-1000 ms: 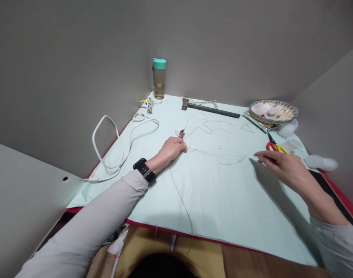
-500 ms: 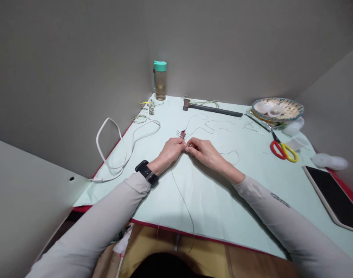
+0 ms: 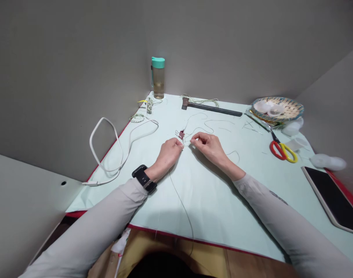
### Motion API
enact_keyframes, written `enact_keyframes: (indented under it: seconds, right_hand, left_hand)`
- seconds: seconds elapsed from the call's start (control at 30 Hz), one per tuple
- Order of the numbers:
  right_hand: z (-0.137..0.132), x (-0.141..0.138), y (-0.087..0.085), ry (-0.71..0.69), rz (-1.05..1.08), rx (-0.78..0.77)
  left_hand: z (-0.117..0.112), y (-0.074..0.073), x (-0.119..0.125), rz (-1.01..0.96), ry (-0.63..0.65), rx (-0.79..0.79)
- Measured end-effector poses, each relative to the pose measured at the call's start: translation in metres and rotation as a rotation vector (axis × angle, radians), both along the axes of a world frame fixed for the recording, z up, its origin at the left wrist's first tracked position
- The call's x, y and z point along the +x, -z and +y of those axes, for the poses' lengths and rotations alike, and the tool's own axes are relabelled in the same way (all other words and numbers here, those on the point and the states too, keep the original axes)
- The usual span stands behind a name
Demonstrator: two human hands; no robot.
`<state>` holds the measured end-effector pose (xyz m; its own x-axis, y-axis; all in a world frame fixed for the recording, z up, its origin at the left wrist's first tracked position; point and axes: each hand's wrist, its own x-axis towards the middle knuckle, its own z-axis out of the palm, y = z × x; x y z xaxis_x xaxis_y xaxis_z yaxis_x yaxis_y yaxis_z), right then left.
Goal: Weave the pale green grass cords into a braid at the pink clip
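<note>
My left hand (image 3: pixel 169 152) pinches thin pale cord just below a dark red binder clip (image 3: pixel 181 134) on the table. A little to its right, my right hand (image 3: pixel 207 146) also has thumb and forefinger closed on the cord, with a small gap between the two hands. One long strand of the cord (image 3: pixel 182 202) trails from under my left hand over the table's front edge. More of it curls loosely behind the clip. Exactly how the strands cross at my fingertips is too small to make out.
A hammer (image 3: pixel 212 107) and a teal-capped bottle (image 3: pixel 158 78) stand toward the back. Scissors (image 3: pixel 283 150), a woven basket (image 3: pixel 292 110) and a phone (image 3: pixel 333 199) are on the right. A white cable (image 3: pixel 118 169) loops at the left.
My hands were together at the fingertips and have drawn apart, my right hand moving slightly up and right. The binder clip shows more fully now. The view has shifted a little.
</note>
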<state>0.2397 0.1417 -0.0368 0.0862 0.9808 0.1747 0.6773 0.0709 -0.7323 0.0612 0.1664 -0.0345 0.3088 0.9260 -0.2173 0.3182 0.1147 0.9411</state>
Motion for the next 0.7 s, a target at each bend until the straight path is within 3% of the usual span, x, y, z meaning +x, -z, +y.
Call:
enact_keyframes:
  seconds: [0.4, 0.7]
  right_hand:
    - [0.032, 0.016, 0.015, 0.143, 0.009, 0.086]
    - [0.029, 0.012, 0.015, 0.169, -0.049, 0.079]
  left_hand:
    - [0.004, 0.002, 0.001, 0.032, 0.001, 0.012]
    - [0.008, 0.005, 0.001, 0.034, 0.028, 0.026]
